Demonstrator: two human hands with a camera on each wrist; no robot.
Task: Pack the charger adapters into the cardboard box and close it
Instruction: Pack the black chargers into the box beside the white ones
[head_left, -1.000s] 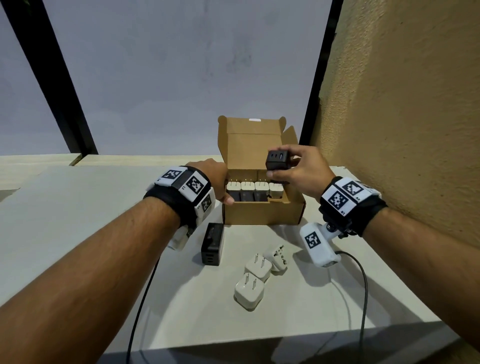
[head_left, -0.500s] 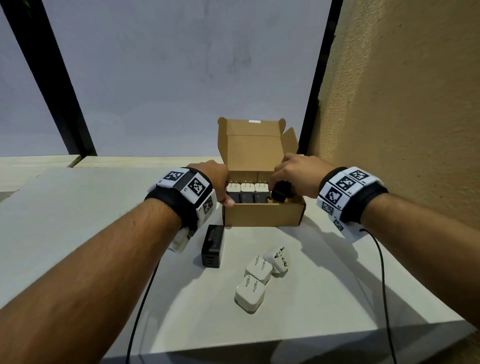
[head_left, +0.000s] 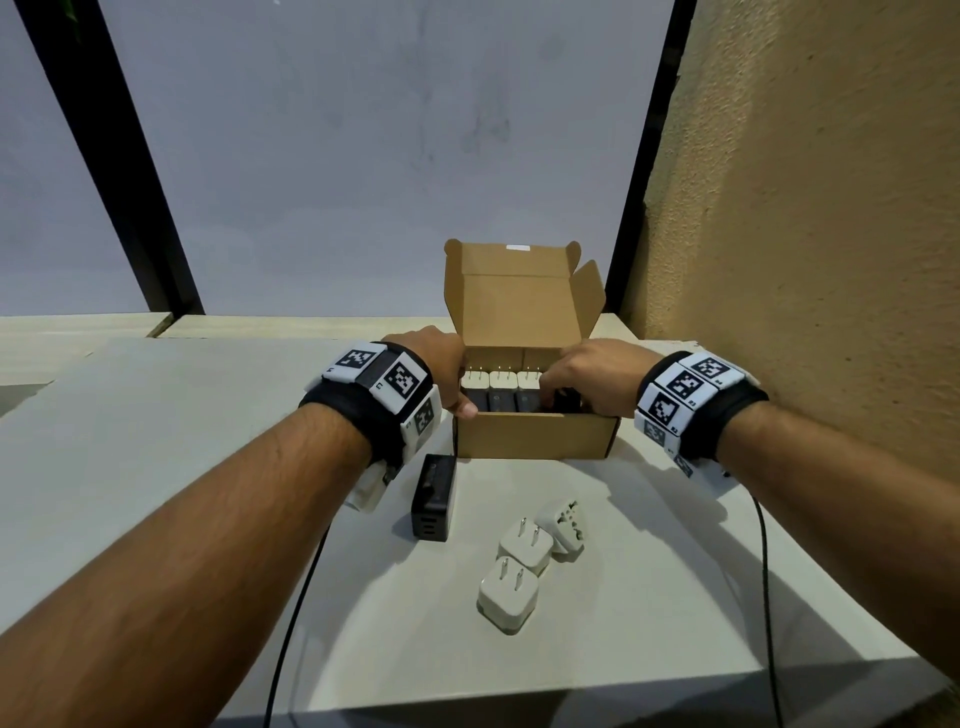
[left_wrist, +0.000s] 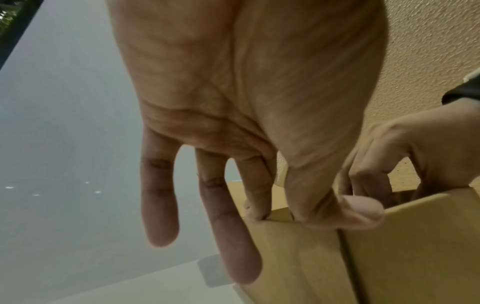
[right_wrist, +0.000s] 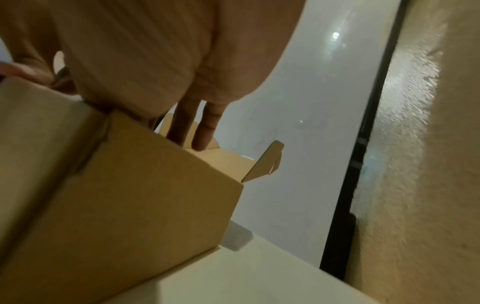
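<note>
Both hands work the cardboard box (head_left: 535, 441): left hand (head_left: 441, 366) pinches its corner steady, right hand (head_left: 597, 376) seats a black adapter (head_left: 563, 401) inside (grip hidden, cannot tell).

Dim, soft shadows; wide-angle edge warp; right wrist view blurry w/ wall glare.

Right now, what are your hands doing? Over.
Left hand pinches cardboard box corner. Right hand inside, seating black adapter. Four adapters still on table.
</note>
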